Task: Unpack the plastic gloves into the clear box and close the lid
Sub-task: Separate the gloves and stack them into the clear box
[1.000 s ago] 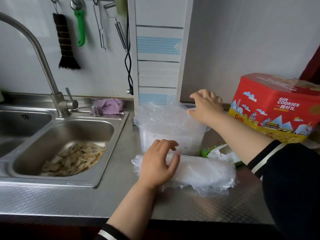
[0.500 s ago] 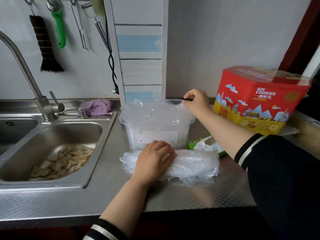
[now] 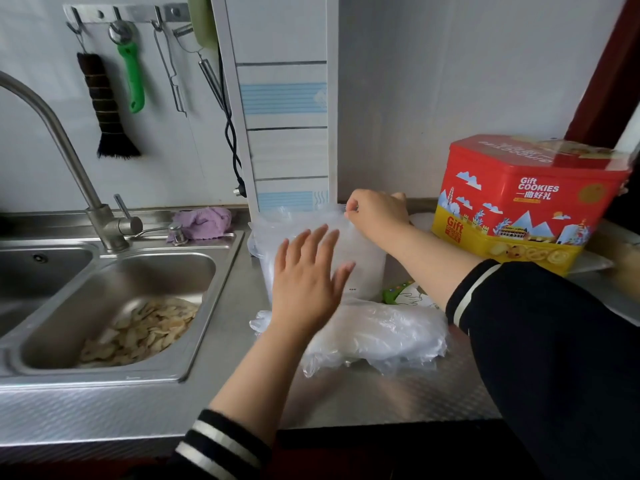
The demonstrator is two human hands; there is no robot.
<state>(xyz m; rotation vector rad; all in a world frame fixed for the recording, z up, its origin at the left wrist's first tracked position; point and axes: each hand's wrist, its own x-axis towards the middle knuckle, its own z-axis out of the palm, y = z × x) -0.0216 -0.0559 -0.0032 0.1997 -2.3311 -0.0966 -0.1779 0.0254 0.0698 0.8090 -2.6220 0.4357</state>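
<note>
The clear box (image 3: 367, 268) stands on the steel counter, with crumpled clear plastic bulging over its top. My right hand (image 3: 377, 213) is closed in a pinch at the box's top rear edge; whether it grips the rim or the plastic film I cannot tell. My left hand (image 3: 304, 282) hovers in front of the box with fingers spread and nothing in it. Below it a roll-shaped pile of plastic gloves (image 3: 388, 336) lies on the counter in front of the box. The green and white glove packaging (image 3: 405, 296) lies just right of the box.
A red and yellow cookie tin (image 3: 526, 202) stands at the right. The sink (image 3: 227, 261) at the left holds vegetable peelings (image 3: 145, 327), with a faucet (image 3: 69, 150) and a purple cloth (image 3: 204, 221) behind. Utensils hang on the wall.
My left hand has lifted off the pile of gloves and now hovers open in front of the box. My right hand stays at the box's top rear edge.
</note>
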